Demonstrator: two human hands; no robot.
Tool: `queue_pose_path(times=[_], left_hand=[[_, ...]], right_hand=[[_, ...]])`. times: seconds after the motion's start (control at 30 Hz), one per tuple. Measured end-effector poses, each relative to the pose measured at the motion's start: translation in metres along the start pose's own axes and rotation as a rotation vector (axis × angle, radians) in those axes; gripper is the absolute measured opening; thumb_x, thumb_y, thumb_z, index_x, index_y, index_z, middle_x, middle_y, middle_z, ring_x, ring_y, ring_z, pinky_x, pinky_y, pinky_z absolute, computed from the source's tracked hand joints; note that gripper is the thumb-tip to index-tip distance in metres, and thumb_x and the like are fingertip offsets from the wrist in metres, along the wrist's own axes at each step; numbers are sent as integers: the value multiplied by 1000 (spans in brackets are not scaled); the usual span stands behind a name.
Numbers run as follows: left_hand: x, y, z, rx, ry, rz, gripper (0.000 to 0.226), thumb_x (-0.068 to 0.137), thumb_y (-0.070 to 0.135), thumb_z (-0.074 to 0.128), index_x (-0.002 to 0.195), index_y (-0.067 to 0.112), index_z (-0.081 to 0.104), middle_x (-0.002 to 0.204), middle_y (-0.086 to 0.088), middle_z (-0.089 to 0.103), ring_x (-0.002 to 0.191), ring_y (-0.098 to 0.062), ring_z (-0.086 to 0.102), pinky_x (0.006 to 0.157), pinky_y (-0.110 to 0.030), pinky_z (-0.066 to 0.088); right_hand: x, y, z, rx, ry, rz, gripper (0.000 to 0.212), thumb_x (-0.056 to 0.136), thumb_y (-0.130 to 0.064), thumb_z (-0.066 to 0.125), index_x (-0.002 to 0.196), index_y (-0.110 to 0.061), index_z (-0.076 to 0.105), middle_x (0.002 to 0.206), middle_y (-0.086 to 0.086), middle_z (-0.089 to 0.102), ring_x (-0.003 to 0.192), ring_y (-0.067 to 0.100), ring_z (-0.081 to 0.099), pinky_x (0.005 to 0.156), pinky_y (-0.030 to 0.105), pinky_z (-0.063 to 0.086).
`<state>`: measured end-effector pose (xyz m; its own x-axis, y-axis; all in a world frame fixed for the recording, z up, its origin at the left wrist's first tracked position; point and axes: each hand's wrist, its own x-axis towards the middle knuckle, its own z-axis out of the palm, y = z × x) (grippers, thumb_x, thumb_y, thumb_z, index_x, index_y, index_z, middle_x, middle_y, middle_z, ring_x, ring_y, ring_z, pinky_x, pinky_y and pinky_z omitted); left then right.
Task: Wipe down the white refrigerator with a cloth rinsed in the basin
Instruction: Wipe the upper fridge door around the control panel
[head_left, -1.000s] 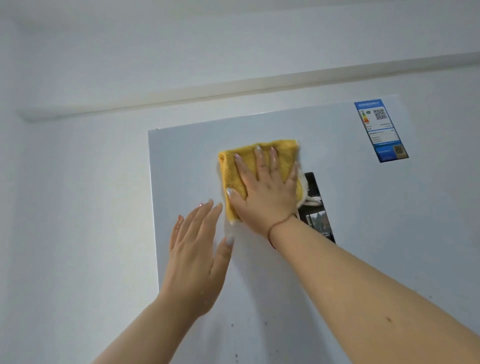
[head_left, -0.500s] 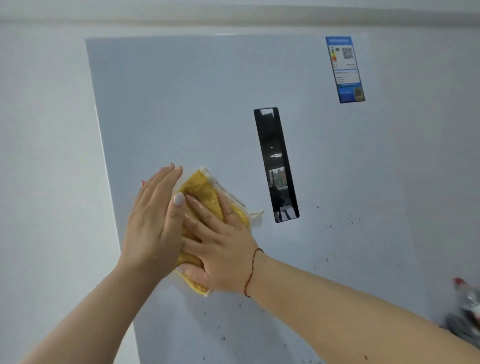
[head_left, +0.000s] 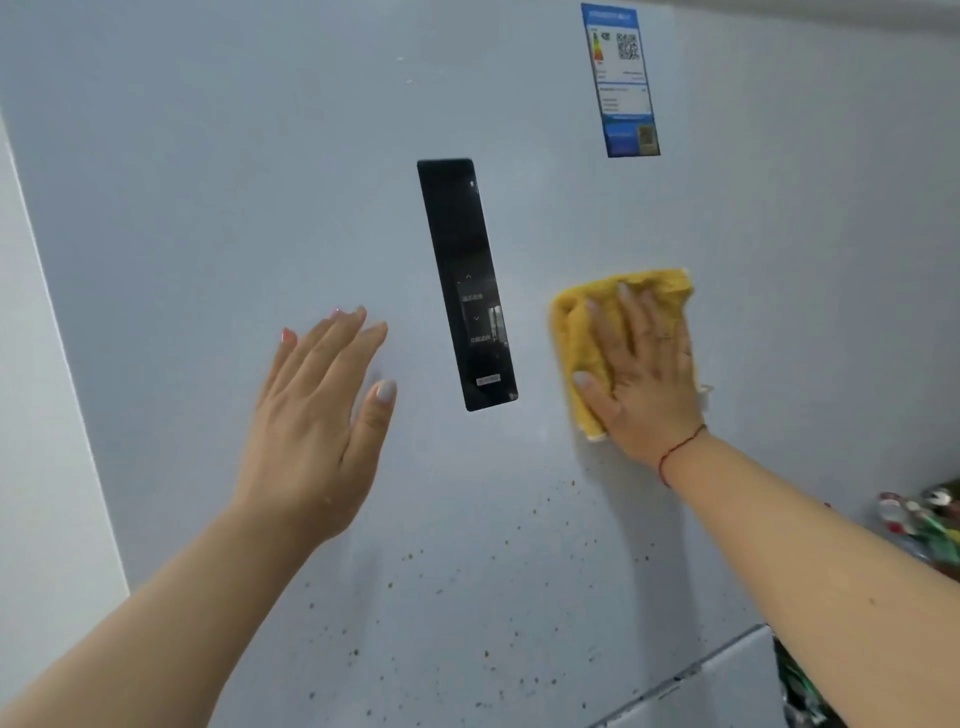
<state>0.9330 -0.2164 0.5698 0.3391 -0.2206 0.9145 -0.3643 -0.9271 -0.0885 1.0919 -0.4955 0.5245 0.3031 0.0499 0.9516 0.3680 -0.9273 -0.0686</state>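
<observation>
The white refrigerator door fills the view. Small brown specks dot its lower half. A black control panel runs down its middle. My right hand presses a folded yellow cloth flat against the door, to the right of the panel, fingers spread and straight. My left hand is raised with straight fingers at the door, left of the panel, and holds nothing. The basin is out of view.
A blue energy label sticks to the door's upper right. The seam to a lower door shows at the bottom right. Colourful packets lie at the right edge. A white wall borders the door's left.
My right hand slid the cloth from the left of the black panel across to its right. My left hand came off the cloth and stays left of the panel. The view dropped lower.
</observation>
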Motion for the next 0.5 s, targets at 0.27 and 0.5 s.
queue_pose_path(times=[0.27, 0.5], left_hand=[[3, -5, -1, 170, -135, 23, 69, 97, 54, 9, 151, 18, 33, 161, 1, 18, 148, -5, 1, 119, -24, -14], [14, -22, -31, -73, -357, 12, 77, 88, 63, 4, 152, 28, 28, 162, 12, 14, 147, 5, -1, 118, -18, -8]], right_hand=[[-43, -14, 16, 265, 41, 824, 67, 94, -60, 20, 153, -32, 4, 161, 4, 2, 148, 24, -2, 117, 56, 3], [-85, -140, 17, 299, 20, 718, 75, 89, -64, 13, 153, -26, 4, 160, 13, 6, 147, 33, 1, 114, 61, 5]])
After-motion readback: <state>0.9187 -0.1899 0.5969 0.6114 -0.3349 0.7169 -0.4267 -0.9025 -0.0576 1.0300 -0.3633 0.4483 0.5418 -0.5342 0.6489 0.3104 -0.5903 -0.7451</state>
